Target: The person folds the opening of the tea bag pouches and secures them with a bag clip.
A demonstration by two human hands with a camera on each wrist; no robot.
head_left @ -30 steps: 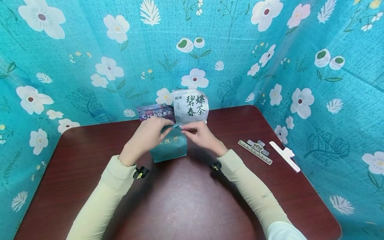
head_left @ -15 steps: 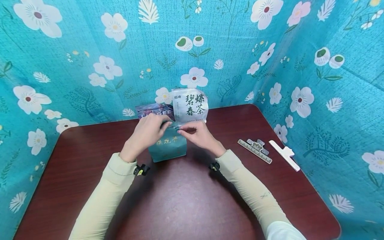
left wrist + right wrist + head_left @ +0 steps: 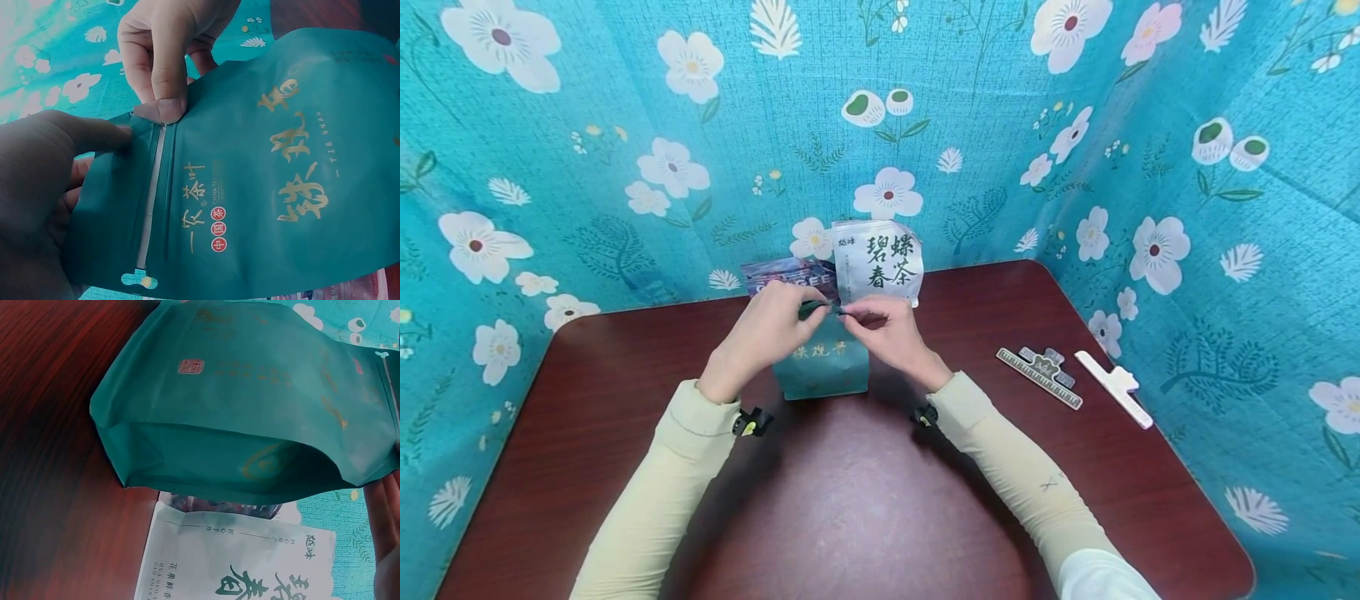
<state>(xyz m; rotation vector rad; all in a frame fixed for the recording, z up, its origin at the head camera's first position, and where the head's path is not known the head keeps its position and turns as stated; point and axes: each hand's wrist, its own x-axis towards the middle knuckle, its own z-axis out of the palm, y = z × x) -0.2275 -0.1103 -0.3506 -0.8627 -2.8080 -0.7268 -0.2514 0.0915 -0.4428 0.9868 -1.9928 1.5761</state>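
A green tea bag (image 3: 823, 371) with gold lettering is held upright at the table's back middle. My left hand (image 3: 775, 327) grips its top edge, thumb in front and some fingers behind. Close beside it, my right hand (image 3: 889, 335) pinches the bag's top at the side. The left wrist view shows the right hand (image 3: 167, 69) with its thumb on a small pale piece at the end of a light line crossing the green bag (image 3: 237, 187). The right wrist view shows the bag's folded base (image 3: 206, 456); only part of the right hand (image 3: 385, 525) shows there.
Behind stand a white tea bag (image 3: 880, 262) with dark lettering and a purple CHAGEE pouch (image 3: 786, 271), partly hidden. To the right lie a patterned clip (image 3: 1040, 377) and a white clip (image 3: 1112, 387) on the red-brown table (image 3: 850, 500). Flowered curtain encloses the table.
Both hands stay at the bag's top. The right hand has shifted slightly left and its wrist has turned a little. The green bag has straightened slightly and risen a little.
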